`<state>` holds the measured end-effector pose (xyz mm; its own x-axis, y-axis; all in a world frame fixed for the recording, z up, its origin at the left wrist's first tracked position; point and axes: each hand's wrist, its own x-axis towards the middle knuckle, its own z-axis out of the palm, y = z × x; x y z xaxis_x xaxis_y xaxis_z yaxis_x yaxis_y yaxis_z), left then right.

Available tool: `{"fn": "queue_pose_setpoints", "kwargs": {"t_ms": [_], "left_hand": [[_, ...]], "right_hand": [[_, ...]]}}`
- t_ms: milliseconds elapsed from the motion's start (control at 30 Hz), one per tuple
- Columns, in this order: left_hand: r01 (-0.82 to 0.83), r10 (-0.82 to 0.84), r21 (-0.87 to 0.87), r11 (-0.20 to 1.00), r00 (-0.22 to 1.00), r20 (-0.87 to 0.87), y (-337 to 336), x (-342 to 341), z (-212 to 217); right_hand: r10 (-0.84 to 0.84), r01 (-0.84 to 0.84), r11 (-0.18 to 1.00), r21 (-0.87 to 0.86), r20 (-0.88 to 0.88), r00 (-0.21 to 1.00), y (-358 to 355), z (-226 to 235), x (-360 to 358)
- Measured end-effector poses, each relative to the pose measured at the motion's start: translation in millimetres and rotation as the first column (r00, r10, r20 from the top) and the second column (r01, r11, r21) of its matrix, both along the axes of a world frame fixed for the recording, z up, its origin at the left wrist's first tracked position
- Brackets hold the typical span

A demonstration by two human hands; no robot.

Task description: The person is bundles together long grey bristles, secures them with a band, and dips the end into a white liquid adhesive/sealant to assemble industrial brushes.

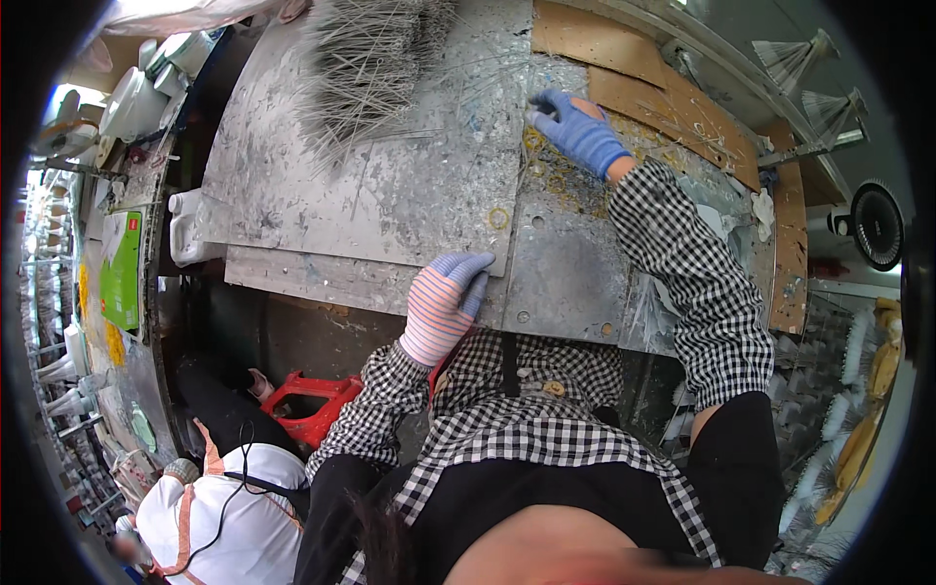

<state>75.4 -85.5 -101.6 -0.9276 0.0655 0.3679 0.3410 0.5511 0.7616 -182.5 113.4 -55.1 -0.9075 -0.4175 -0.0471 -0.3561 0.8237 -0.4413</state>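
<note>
My left hand (439, 307), in a pink-and-blue striped glove, rests at the front edge of the worktop with its fingers drawn together. Whether anything is pinched in them is hidden. Farther off to the right, my right hand (582, 135) in a blue glove hovers by small yellow rings (565, 187) scattered on the stained metal surface. Its thumb and forefinger are apart, and I see nothing between them. A single yellow ring (498, 217) lies on the grey board (390, 210), between my hands. Toward the back stands a thick heap of thin grey wires (361, 83).
Brown cardboard sheets (673, 102) line the worktop's right back. A translucent plastic jug (195, 227) stands at its left side. Below are a red plastic stool (317, 400) and another person in white (224, 507). A black round fan (876, 224) is far right.
</note>
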Motion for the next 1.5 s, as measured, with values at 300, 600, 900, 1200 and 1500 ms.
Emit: {"fn": "queue_pose_setpoints", "kwargs": {"t_ms": [300,600,900,1200,1500], "left_hand": [[-0.034,0.033,-0.070,0.997,0.999,-0.007,-18,-13,2],[0.094,-0.094,0.048,0.994,0.995,0.014,17,-27,4],[0.059,-0.060,0.078,0.995,0.998,0.011,10,-39,0],[-0.070,0.071,0.065,0.995,0.997,-0.005,9,-80,-2],[-0.353,0.285,-0.155,0.923,0.896,-0.341,2,-216,24]], "right_hand": [[-0.133,0.183,0.961,0.206,-0.234,0.963,-88,-12,-97],[-0.081,0.175,0.922,0.346,-0.268,0.960,-139,-43,-133],[0.135,-0.041,0.911,0.411,-0.204,0.970,-105,-52,-153],[-0.194,0.222,0.975,0.002,-0.480,0.856,-39,-38,-136],[-0.147,0.126,0.989,-0.084,-0.717,0.682,-22,-27,-62]]}}
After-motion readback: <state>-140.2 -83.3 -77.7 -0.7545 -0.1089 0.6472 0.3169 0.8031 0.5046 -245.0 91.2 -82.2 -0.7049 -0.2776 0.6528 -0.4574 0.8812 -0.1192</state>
